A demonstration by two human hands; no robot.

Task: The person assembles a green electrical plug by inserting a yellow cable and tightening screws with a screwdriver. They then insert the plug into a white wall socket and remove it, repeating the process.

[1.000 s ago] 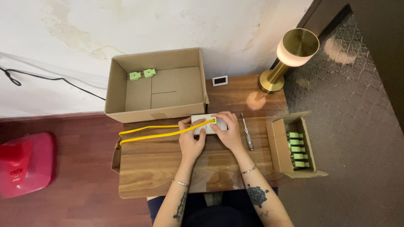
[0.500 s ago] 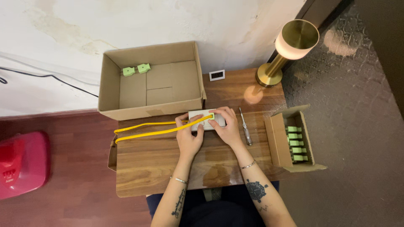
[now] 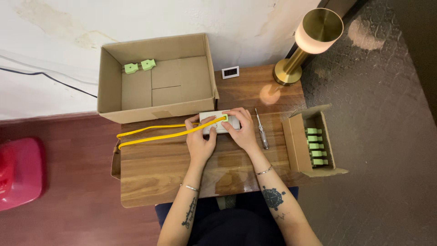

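Wooden desk (image 3: pixel 154 168) against a stained wall. Far left: open carton (image 3: pixel 159 79) with two green connectors (image 3: pixel 139 66). Yellow cable (image 3: pixel 154 133) runs right into white faceplate (image 3: pixel 219 122); left hand (image 3: pixel 200 141) pins it flat, right hand (image 3: pixel 243 130) pinches its edge. Screwdriver (image 3: pixel 261 128), small box of green connectors (image 3: pixel 315 146) stand within reach at right.

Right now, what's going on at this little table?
A person seated at a wooden table holds a small white box with both hands. The left hand and right hand press on it where a green plug on a yellow cable meets it. A screwdriver lies beside them.
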